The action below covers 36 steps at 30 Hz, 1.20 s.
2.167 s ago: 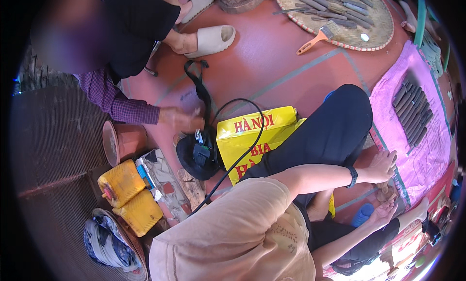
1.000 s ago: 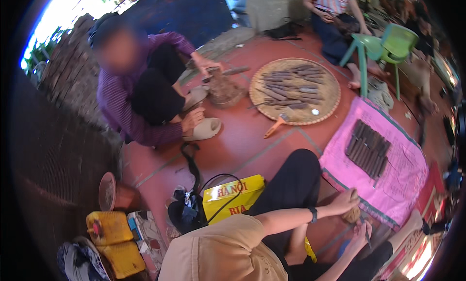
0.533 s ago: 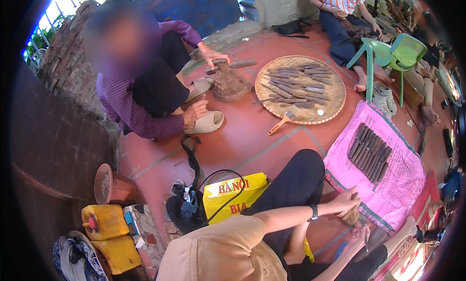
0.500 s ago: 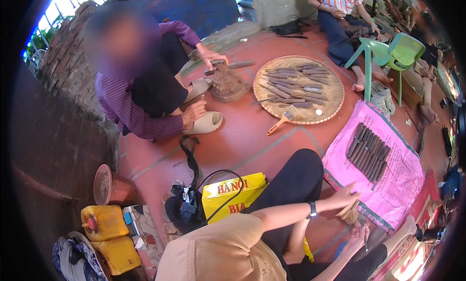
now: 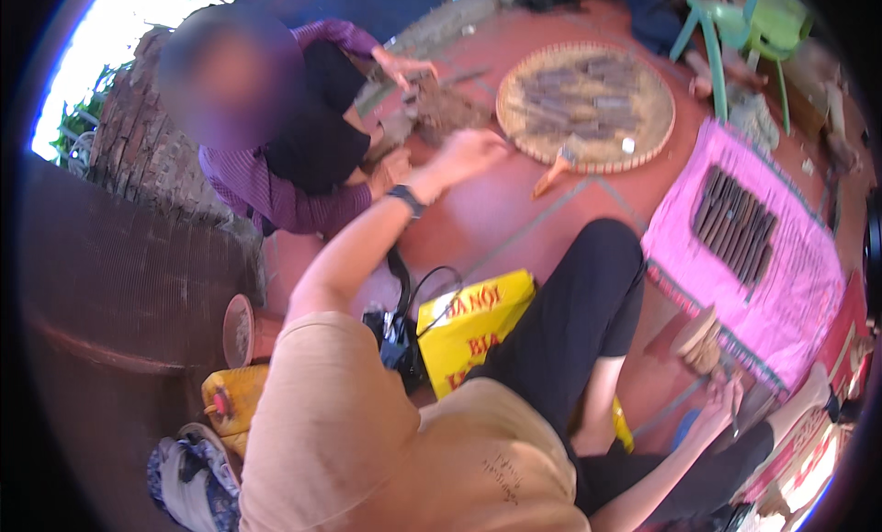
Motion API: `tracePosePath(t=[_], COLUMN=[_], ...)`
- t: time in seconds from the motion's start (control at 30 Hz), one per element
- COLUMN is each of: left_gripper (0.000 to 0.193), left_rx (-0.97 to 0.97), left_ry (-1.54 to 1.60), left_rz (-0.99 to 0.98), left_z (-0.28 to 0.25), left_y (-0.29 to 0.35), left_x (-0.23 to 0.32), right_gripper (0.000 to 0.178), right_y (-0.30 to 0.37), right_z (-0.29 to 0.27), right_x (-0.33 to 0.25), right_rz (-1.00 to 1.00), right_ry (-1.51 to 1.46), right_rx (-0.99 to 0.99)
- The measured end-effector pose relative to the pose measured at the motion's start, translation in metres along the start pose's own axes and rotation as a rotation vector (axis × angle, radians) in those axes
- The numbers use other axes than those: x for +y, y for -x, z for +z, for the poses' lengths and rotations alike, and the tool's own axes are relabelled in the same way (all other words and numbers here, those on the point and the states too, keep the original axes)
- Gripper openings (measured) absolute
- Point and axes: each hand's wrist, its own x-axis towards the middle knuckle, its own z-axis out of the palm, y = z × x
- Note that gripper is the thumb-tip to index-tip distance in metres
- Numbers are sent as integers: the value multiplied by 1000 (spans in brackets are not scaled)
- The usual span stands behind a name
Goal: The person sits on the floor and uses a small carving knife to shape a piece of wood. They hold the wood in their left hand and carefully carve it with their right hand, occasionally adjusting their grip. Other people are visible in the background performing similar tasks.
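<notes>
Slim grey metal tool point(image 5: 735, 426) sits in the right hand point(image 5: 726, 396), its fingers bent snugly round it, just on the near side of the printed pink sheet point(image 5: 804, 302). Stubby brown wood-coloured block point(image 5: 700, 344) stands by the sheet's near edge, close to those fingers; whether they touch it, I can't tell. Well to the sheet's left, the left hand point(image 5: 467, 157) is stretched out and blurred, so I can't tell how far its fingers are spread or whether they hold anything. Dark slender sticks point(image 5: 733, 227) lie in a row on the sheet, and a round woven straw tray point(image 5: 602, 157) lies to its upper left.
</notes>
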Motion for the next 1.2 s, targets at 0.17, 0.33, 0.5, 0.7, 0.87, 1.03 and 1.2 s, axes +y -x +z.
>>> tracePosePath(t=[0.17,0.33,0.5,0.7,0.87,1.03,1.2], left_gripper=[38,68,78,78,78,77,77], left_rx=[263,57,-144,-151,-127,-124,-125], left_ry=[-182,-348,-419,-346,-322,-316,-298], left_rz=[-185,-585,-651,-719,-722,-724,-743], left_z=[-5,40,84,103,110,110,107], left_y=[158,366,428,424,426,426,434], left_x=[-38,-43,9,5,3,1,5], right_gripper=[26,28,29,30,30,29,30], right_y=[-5,-4,-4,-4,-2,1,-4], right_z=[-27,-14,-15,-21,-16,-13,-17], right_x=[-10,-7,3,-1,-3,-5,0], right_rz=[5,28,68,82,56,46,65], right_ry=[16,75,92,70,63,66,64], right_rx=[15,10,-26,28,19,31,17])
